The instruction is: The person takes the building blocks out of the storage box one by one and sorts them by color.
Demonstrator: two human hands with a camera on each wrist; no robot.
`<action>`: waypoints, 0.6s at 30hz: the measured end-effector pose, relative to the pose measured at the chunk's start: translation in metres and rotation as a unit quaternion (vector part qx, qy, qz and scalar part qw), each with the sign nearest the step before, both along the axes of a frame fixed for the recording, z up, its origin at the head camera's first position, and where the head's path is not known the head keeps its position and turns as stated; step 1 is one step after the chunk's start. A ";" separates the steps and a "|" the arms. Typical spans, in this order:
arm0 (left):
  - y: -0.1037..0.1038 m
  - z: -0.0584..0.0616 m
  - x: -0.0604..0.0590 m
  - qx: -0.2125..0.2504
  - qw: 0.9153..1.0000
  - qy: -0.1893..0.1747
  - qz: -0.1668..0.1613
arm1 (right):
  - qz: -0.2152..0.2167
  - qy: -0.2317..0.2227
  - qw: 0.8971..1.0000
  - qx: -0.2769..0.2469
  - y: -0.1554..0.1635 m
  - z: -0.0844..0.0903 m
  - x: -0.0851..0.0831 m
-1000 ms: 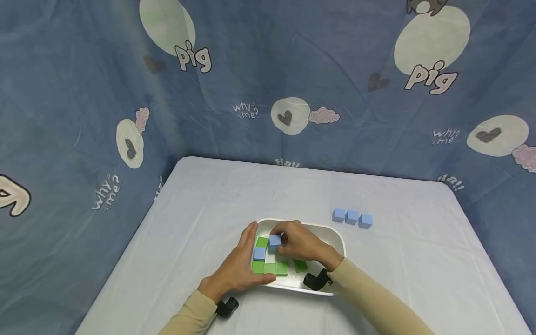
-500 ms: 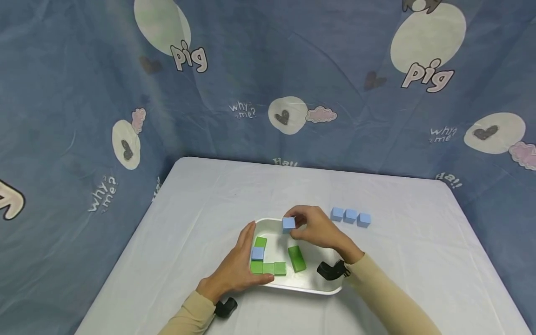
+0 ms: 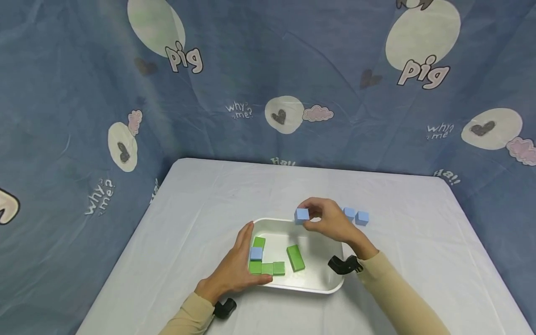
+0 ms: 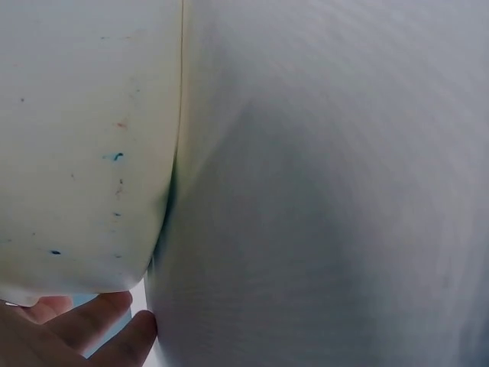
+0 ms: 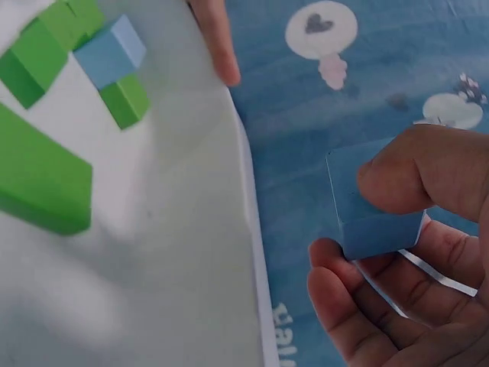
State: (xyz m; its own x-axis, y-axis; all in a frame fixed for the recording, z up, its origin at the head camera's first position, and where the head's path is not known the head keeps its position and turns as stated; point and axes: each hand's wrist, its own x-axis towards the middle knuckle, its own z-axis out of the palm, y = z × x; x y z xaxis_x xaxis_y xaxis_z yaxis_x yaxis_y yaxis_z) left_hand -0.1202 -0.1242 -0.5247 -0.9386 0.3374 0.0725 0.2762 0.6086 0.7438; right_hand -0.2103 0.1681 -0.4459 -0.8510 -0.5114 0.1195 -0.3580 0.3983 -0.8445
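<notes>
My right hand (image 3: 328, 221) pinches a blue cube (image 3: 302, 216) between thumb and fingers, over the far rim of a white tray (image 3: 305, 291). In the right wrist view the thumb lies across one face of the held cube (image 5: 351, 225). My left hand (image 3: 234, 267) rests against the tray's left end, straight fingers along the left side and thumb along the front rim. Beside it, inside the tray, another blue cube (image 3: 256, 253) sits among several green blocks (image 3: 267, 268). A longer green block (image 3: 296, 258) lies apart near the tray's middle.
Behind the right hand, blue cubes (image 3: 362, 218) stand in a row on the white-covered table (image 3: 217, 195); one is mostly hidden. A patterned blue cloth (image 3: 234, 139) hangs at the back and left. Specks mark the tray's outer surface (image 4: 84, 153).
My right hand has lifted the blue cube from inside the tray up and to the right, to the far rim, uncovering the longer green block. My left hand stays against the tray.
</notes>
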 end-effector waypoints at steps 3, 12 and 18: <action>0.000 0.000 0.000 -0.002 1.000 0.002 0.000 | -0.019 -0.003 1.000 -0.004 0.008 0.003 -0.001; -0.001 -0.002 0.000 -0.003 1.000 0.013 -0.002 | -0.053 -0.019 0.998 -0.010 0.036 0.011 -0.006; -0.002 -0.002 -0.001 -0.006 1.000 0.014 -0.003 | -0.068 -0.017 0.997 -0.022 0.053 0.016 -0.009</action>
